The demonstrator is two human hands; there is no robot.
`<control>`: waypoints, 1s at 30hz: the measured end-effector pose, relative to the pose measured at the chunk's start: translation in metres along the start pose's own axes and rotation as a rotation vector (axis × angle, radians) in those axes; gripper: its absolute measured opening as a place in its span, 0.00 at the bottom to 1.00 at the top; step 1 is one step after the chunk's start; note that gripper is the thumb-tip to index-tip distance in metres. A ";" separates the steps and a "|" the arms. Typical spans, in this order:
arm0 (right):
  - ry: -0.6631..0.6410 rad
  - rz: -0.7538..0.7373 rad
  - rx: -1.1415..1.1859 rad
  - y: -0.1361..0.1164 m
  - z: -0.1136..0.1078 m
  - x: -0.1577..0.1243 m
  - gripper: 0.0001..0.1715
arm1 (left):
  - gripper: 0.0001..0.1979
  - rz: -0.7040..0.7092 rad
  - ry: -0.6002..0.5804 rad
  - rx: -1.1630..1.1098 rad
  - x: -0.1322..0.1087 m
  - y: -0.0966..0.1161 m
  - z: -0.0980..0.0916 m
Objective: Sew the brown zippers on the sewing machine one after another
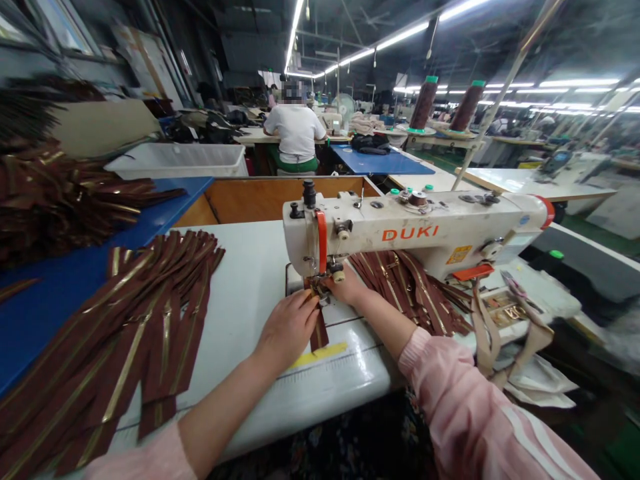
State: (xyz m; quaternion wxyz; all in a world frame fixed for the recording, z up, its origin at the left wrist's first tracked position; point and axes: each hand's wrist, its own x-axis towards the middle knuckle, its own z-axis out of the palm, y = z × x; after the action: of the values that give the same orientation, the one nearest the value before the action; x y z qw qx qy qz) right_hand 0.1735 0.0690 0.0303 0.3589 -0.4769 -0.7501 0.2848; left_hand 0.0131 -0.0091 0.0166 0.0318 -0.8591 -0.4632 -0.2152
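Observation:
A white DUKI sewing machine (425, 230) stands on the white table (250, 287). A short brown zipper piece (318, 335) lies under its needle, over a yellow tape mark. My left hand (287, 327) rests on the table with fingers pressed flat on the zipper piece just left of the needle. My right hand (347, 287) reaches in behind the presser foot, fingers curled on the zipper tape there; its fingertips are hidden by the machine head. Both sleeves are pink.
A fan of brown zippers with gold teeth (125, 333) covers the table's left; more are heaped on the blue surface (55, 200). Sewn zippers (415, 287) pile under the machine arm. A person in white (296, 133) sits ahead. Thread cones (424, 103) stand at the back right.

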 end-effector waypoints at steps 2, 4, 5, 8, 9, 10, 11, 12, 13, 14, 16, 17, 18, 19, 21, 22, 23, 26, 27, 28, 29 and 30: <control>-0.014 0.021 0.003 0.000 0.003 0.002 0.05 | 0.15 0.005 -0.002 0.011 0.000 0.000 0.001; -0.020 0.036 0.004 0.002 0.004 0.003 0.05 | 0.15 0.008 0.006 0.022 0.000 0.000 0.002; -0.023 0.040 0.005 0.003 0.005 0.004 0.05 | 0.15 0.010 0.012 0.022 0.000 0.000 0.003; -0.041 0.032 0.010 0.006 0.006 0.006 0.04 | 0.16 0.013 0.028 0.014 0.000 0.001 0.003; -0.048 0.028 0.011 0.007 0.006 0.007 0.04 | 0.16 0.015 0.028 0.012 0.000 0.001 0.003; -0.054 0.026 0.013 0.008 0.006 0.008 0.03 | 0.16 0.016 0.028 0.011 0.000 0.002 0.003; -0.059 0.025 0.016 0.009 0.006 0.008 0.03 | 0.16 0.017 0.027 0.012 0.000 0.002 0.003; -0.062 0.025 0.018 0.010 0.006 0.008 0.03 | 0.16 0.018 0.027 0.014 0.000 0.002 0.002; -0.065 0.025 0.022 0.010 0.006 0.008 0.03 | 0.16 0.019 0.028 0.015 -0.001 0.002 0.002; -0.064 0.024 0.029 0.011 0.006 0.008 0.02 | 0.16 0.019 0.029 0.013 -0.001 0.002 0.002; -0.054 0.019 0.048 0.011 0.006 0.008 0.02 | 0.16 0.022 0.031 0.003 -0.002 0.002 0.003; -0.048 0.019 0.058 0.011 0.007 0.007 0.03 | 0.16 0.023 0.032 -0.001 -0.002 0.002 0.003; -0.045 0.022 0.066 0.011 0.007 0.007 0.03 | 0.16 0.023 0.032 -0.003 -0.003 0.001 0.003; -0.046 0.027 0.072 0.011 0.007 0.007 0.03 | 0.16 0.025 0.034 -0.003 -0.003 0.001 0.003; -0.053 0.034 0.072 0.010 0.007 0.007 0.03 | 0.16 0.026 0.040 0.003 -0.003 0.001 0.003; -0.055 0.032 0.071 0.010 0.007 0.007 0.03 | 0.16 0.027 0.040 0.006 -0.003 0.001 0.003; -0.055 0.027 0.067 0.010 0.007 0.007 0.03 | 0.16 0.028 0.041 0.008 -0.003 0.002 0.003; -0.057 0.016 0.040 0.007 0.006 0.008 0.05 | 0.16 0.018 0.035 0.012 -0.002 0.002 0.003; -0.062 0.012 0.027 0.006 0.006 0.008 0.05 | 0.16 0.014 0.027 0.012 -0.002 0.002 0.002; -0.066 0.007 0.015 0.004 0.005 0.009 0.05 | 0.16 0.010 0.018 0.013 -0.002 0.002 0.002; -0.061 0.000 0.011 0.002 0.003 0.008 0.06 | 0.16 0.008 0.008 0.014 -0.002 0.002 0.002; -0.051 -0.009 0.007 0.000 0.001 0.006 0.06 | 0.16 0.009 -0.003 0.015 -0.002 0.002 0.001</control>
State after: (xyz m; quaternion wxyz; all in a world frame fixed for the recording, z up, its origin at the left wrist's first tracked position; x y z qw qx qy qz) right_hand 0.1706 0.0746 0.0314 0.3426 -0.4649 -0.7602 0.2977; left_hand 0.0144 -0.0120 0.0147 0.0383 -0.8612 -0.4612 -0.2103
